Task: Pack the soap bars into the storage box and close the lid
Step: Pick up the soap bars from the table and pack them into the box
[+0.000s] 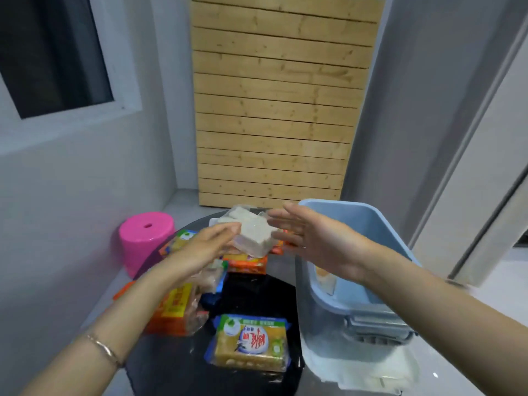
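A pale beige soap bar in clear wrap is held up over the round black table by my left hand, fingers on its left side. My right hand is open, palm facing left, just right of the bar, fingertips near it. The blue storage box stands open at the right, with one bar partly visible inside. On the table lie several wrapped bars: a yellow one in green-blue wrap at the front, an orange-yellow pack at the left, orange ones under the held bar.
A pink plastic stool stands left of the table. A wooden slatted panel leans against the back wall. A clear lid or sheet lies under the box front. The box latch handle faces me.
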`<state>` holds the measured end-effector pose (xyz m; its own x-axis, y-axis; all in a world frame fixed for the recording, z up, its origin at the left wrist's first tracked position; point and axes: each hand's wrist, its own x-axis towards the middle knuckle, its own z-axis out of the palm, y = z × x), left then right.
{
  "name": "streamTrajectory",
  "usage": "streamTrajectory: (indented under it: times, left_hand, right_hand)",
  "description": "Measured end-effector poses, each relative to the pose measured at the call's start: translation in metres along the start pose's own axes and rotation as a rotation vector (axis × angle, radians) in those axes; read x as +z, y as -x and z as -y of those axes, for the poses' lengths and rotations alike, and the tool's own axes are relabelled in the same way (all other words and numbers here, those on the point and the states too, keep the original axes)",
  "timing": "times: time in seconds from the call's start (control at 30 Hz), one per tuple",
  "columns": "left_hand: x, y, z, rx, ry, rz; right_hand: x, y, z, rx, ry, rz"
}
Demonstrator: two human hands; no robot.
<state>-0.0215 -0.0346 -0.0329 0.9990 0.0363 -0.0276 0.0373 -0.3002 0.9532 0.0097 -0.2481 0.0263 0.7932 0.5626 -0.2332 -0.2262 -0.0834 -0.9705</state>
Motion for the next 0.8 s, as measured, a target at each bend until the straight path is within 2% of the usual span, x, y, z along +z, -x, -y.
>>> streamTrajectory:
  times: [0.13, 0.27, 0.37, 0.47, 0.57, 0.67, 0.8]
  left_hand:
    - [-0.060, 0.032, 0.033, 0.059, -0.180, 0.002]
    - [-0.101, 0.053, 0.077, -0.039, -0.516, 0.013]
    - [-0.109, 0.064, 0.101, -0.107, -0.577, 0.130]
    - [-0.108, 0.063, 0.115, -0.035, -0.718, 0.162]
    - [-0.103, 0.057, 0.120, 0.041, -0.760, 0.122]
    - [-0.103, 0.059, 0.121, 0.049, -0.696, 0.038]
    - [-0.105, 0.071, 0.113, 0.064, -0.575, 0.012]
  right_hand:
    - [0.057, -0.011, -0.026, 0.053, 0.010, 0.129]
    - [0.093, -0.029, -0.061, 0.218, -0.039, 0.161]
    - [0.109, -0.036, -0.080, 0.281, -0.041, 0.143]
    - [0.115, -0.039, -0.088, 0.252, -0.030, 0.090]
    - [0.116, -0.037, -0.089, 0.212, 0.007, 0.064]
    - [0.117, -0.034, -0.088, 0.182, 0.099, 0.074]
    - [0.110, -0.027, -0.076, 0.066, 0.345, 0.114]
